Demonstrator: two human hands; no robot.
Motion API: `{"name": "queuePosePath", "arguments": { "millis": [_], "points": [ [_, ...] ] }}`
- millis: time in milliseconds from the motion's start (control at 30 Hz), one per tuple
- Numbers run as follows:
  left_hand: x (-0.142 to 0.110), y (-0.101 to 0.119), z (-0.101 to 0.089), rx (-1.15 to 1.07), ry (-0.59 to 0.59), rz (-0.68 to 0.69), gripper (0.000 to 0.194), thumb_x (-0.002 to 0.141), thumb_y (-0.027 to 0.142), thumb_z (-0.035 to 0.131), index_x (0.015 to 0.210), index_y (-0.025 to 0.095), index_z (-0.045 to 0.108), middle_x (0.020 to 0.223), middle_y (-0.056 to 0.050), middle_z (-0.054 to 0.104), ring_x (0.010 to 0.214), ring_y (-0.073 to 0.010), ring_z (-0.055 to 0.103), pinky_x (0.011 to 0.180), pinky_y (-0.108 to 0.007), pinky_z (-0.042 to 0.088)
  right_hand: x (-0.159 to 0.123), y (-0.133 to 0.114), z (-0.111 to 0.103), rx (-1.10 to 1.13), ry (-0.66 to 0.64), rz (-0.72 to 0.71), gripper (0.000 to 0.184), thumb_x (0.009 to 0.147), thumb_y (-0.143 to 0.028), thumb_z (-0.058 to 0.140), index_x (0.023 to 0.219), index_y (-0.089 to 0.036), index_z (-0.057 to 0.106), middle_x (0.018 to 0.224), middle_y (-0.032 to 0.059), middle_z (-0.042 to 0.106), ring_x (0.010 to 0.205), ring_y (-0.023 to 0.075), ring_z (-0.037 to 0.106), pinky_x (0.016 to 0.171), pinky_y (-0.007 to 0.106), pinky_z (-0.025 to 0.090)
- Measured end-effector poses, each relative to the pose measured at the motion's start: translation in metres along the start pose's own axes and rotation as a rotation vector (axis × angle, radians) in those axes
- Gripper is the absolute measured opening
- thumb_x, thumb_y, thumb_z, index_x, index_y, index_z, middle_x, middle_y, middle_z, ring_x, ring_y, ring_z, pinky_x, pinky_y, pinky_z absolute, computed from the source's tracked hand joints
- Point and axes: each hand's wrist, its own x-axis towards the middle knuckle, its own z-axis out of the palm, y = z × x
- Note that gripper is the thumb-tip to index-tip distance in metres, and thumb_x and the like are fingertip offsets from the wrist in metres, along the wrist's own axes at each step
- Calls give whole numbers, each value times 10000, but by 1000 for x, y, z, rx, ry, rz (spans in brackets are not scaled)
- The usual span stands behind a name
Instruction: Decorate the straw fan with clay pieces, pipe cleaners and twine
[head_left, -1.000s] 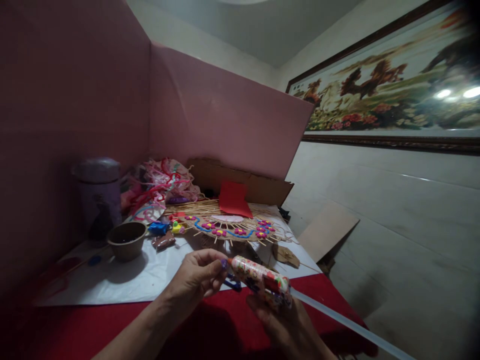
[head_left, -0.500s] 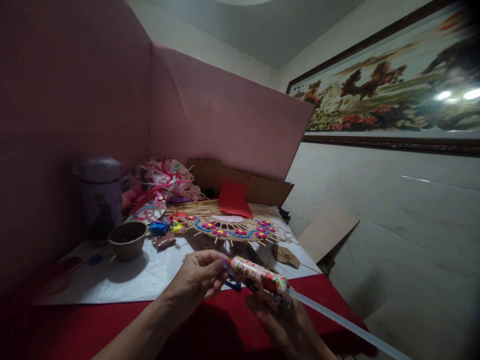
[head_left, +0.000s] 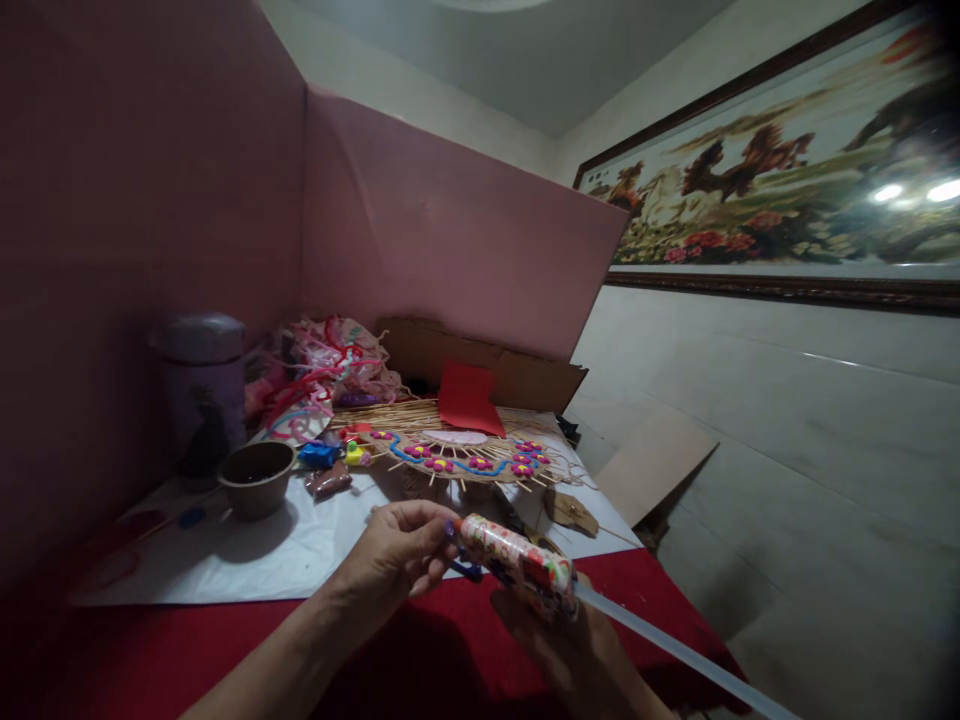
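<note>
My right hand grips a glue gun wrapped in a flowery pattern, and a long translucent glue stick sticks out of its back end. The gun's orange nozzle points left. At that tip, my left hand pinches a small purple piece between thumb and finger; its exact kind is too small to make out. Beyond the hands lies a curved cardboard piece decorated with magenta flowers, a blue wavy line and thin sticks poking out from its edge.
A grey bowl and a purple flask stand at the left. Small clay packets, pink craft strips, a bundle of thin sticks and red paper lie behind. Pink panels rise around the table.
Almost nothing differs. The glue gun has tilted very slightly, with its back end a little lower, while both hands keep their holds.
</note>
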Motion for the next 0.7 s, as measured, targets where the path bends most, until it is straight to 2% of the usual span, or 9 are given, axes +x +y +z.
{"name": "queuePosePath", "arguments": {
  "millis": [167, 467, 567, 700],
  "points": [
    [0, 1, 2, 2, -10, 11, 220, 590, 266, 796, 698, 106, 691, 552, -48, 631, 394, -47, 485, 348, -133, 275, 1, 2, -4, -51, -47, 25, 310, 737, -455, 596, 744, -151, 656, 571, 22, 573, 508, 143, 496, 451, 231, 413],
    [0, 1, 2, -11, -36, 28, 225, 596, 283, 792, 680, 100, 690, 521, -43, 626, 340, -28, 439, 318, -122, 232, 2, 3, -4, -117, -60, -44, 165, 756, -369, 583, 779, -215, 640, 628, 23, 617, 523, 164, 537, 475, 253, 451],
    [0, 0, 2, -18, -16, 15, 231, 588, 281, 797, 686, 101, 691, 529, -47, 631, 361, -35, 469, 334, -118, 264, 2, 8, -6, -224, -26, -130, 127, 763, -355, 590, 729, -236, 620, 587, 14, 611, 508, 166, 543, 459, 246, 457],
    [-1, 1, 3, -15, 15, -7, 233, 584, 279, 801, 682, 100, 688, 537, -47, 633, 369, -35, 478, 335, -112, 261, 2, 17, -5, -423, 91, -357, 145, 823, -327, 537, 742, -229, 607, 522, -10, 573, 439, 123, 502, 417, 197, 433]
  ]
}}
